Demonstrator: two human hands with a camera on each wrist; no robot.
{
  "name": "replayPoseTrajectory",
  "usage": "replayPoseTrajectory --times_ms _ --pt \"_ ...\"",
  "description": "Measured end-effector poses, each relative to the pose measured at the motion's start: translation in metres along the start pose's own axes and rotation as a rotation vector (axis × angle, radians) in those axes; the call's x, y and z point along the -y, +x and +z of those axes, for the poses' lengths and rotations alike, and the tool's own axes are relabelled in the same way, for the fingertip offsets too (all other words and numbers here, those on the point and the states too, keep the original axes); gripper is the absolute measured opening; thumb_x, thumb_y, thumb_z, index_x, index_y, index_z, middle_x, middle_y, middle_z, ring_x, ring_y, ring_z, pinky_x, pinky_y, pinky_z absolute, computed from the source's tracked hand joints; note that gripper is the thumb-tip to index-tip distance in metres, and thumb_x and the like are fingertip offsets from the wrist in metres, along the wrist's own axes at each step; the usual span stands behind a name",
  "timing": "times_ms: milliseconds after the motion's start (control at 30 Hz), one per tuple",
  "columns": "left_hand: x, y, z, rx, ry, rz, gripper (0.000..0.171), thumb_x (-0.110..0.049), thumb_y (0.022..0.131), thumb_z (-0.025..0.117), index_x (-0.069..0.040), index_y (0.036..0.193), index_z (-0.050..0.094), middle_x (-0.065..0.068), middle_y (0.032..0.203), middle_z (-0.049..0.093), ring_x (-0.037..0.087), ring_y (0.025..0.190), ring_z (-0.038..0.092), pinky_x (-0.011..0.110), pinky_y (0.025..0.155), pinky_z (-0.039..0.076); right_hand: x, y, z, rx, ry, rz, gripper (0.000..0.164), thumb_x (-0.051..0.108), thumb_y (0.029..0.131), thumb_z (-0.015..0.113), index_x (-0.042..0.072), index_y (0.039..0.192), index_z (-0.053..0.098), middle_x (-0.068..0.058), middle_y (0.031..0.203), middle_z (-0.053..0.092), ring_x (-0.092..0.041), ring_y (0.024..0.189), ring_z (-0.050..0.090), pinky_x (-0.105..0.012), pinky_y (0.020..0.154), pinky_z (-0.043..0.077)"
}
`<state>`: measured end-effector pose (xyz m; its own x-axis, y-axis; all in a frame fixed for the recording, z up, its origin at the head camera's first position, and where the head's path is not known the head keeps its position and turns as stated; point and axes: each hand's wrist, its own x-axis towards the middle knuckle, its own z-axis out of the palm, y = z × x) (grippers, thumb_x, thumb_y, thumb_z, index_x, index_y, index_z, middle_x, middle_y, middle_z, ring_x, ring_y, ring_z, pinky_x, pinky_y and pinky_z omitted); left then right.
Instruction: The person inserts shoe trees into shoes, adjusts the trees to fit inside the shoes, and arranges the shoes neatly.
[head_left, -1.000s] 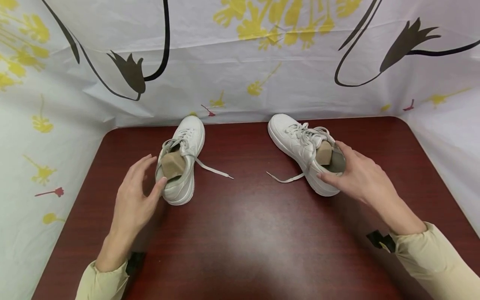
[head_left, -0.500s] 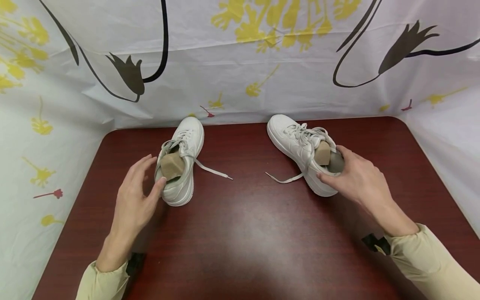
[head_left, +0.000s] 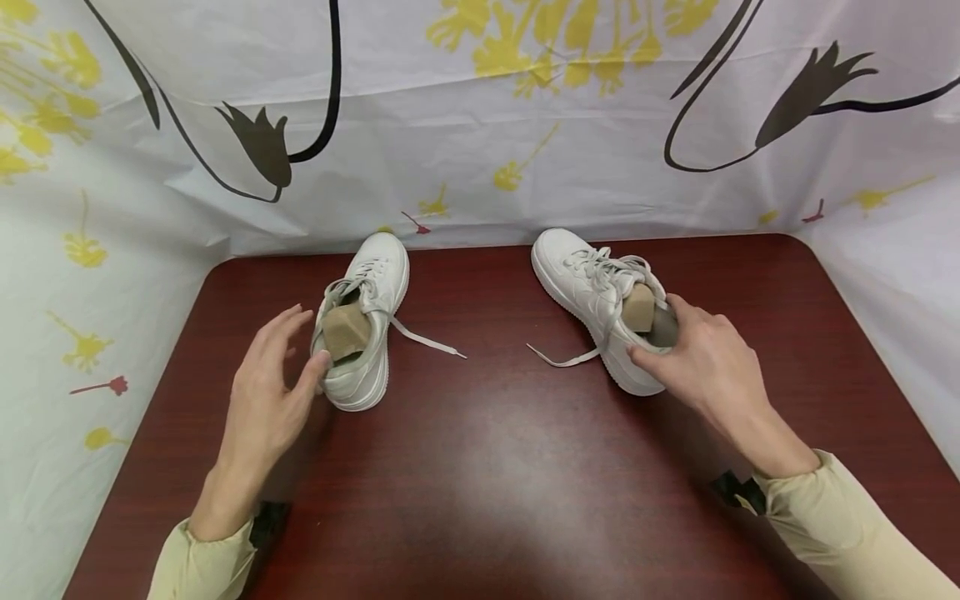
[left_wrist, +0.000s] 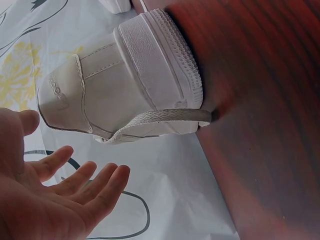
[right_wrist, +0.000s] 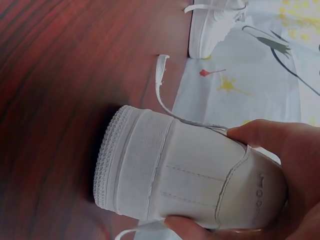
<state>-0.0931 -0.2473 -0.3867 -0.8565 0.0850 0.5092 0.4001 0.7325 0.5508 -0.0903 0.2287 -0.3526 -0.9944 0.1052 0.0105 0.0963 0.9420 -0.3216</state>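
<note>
Two white sneakers stand on the table, toes toward the back. My right hand (head_left: 712, 367) grips the right sneaker (head_left: 564, 257) at its heel; in the right wrist view, thumb and fingers lie on either side of the heel (right_wrist: 195, 175). By the heel of the left sneaker (head_left: 384, 260) hovers my left hand (head_left: 262, 400), fingers loosely spread. The left wrist view shows a gap between those fingers and the shoe's heel (left_wrist: 105, 90). Brown stuffing fills each shoe opening, one piece (head_left: 347, 332) left and another (head_left: 638, 308) right.
A loose lace (head_left: 429, 341) trails inward from the left sneaker, and another lace (head_left: 564, 363) from the right one. The dark red wooden table (head_left: 480, 467) backs onto a white patterned sheet (head_left: 450, 150), which also hangs at both sides.
The right sneaker's heel has swung slightly left, with my right hand moving along with it. My left hand and the left sneaker have stayed almost where they were.
</note>
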Motion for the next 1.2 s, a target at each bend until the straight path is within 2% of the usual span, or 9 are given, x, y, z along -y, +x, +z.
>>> replayPoseTrajectory --times_ms 100,267,367,767,967,1200 --pt "0.000 0.000 0.000 0.007 0.002 -0.008 0.051 -0.011 0.092 0.070 -0.010 0.141 0.055 0.006 0.147 0.049 0.030 0.120 0.056 0.025 0.094 0.044 0.004 -0.002 0.003 -0.018 -0.005 -0.013 0.085 0.048 0.082 0.070 0.000 0.146 0.041 -0.025 0.131 0.054 -0.047 0.119 0.046 -0.071 0.074 0.041" --pt "-0.001 -0.001 0.000 0.019 0.007 -0.022 0.050 -0.012 0.092 0.070 -0.011 0.140 0.056 0.007 0.147 0.049 0.032 0.117 0.058 0.040 0.091 0.047 0.011 -0.006 0.007 -0.035 -0.013 -0.019 0.085 0.050 0.081 0.070 0.001 0.145 0.043 -0.025 0.126 0.055 -0.046 0.116 0.047 -0.068 0.072 0.043" --pt "-0.001 -0.001 0.000 0.023 0.007 -0.027 0.050 -0.013 0.093 0.070 -0.011 0.141 0.055 0.007 0.148 0.048 0.033 0.115 0.059 0.044 0.090 0.047 0.015 -0.007 0.009 -0.039 -0.010 -0.022 0.086 0.052 0.080 0.071 0.001 0.145 0.044 -0.024 0.124 0.055 -0.045 0.114 0.048 -0.067 0.072 0.043" --pt "-0.001 0.000 -0.001 0.029 0.013 -0.022 0.050 -0.013 0.093 0.069 -0.011 0.141 0.055 0.007 0.148 0.048 0.035 0.110 0.061 0.046 0.089 0.047 0.032 -0.011 0.018 -0.045 0.022 -0.082 0.092 0.056 0.078 0.074 -0.002 0.143 0.044 -0.027 0.122 0.054 -0.048 0.112 0.050 -0.064 0.080 0.044" --pt "-0.002 0.002 -0.002 0.029 0.016 -0.018 0.049 -0.013 0.093 0.069 -0.010 0.140 0.056 0.009 0.148 0.048 0.035 0.109 0.061 0.046 0.088 0.047 0.038 -0.012 0.021 -0.028 0.079 -0.119 0.094 0.057 0.077 0.076 -0.001 0.143 0.044 -0.024 0.121 0.054 -0.045 0.110 0.054 -0.060 0.087 0.044" --pt "-0.004 0.003 -0.002 0.033 0.017 -0.023 0.048 -0.012 0.093 0.069 -0.009 0.140 0.056 0.010 0.148 0.048 0.036 0.109 0.061 0.047 0.088 0.047 0.040 -0.012 0.020 0.008 0.131 -0.136 0.101 0.062 0.073 0.077 0.003 0.146 0.043 -0.020 0.122 0.053 -0.042 0.106 0.058 -0.057 0.086 0.046"
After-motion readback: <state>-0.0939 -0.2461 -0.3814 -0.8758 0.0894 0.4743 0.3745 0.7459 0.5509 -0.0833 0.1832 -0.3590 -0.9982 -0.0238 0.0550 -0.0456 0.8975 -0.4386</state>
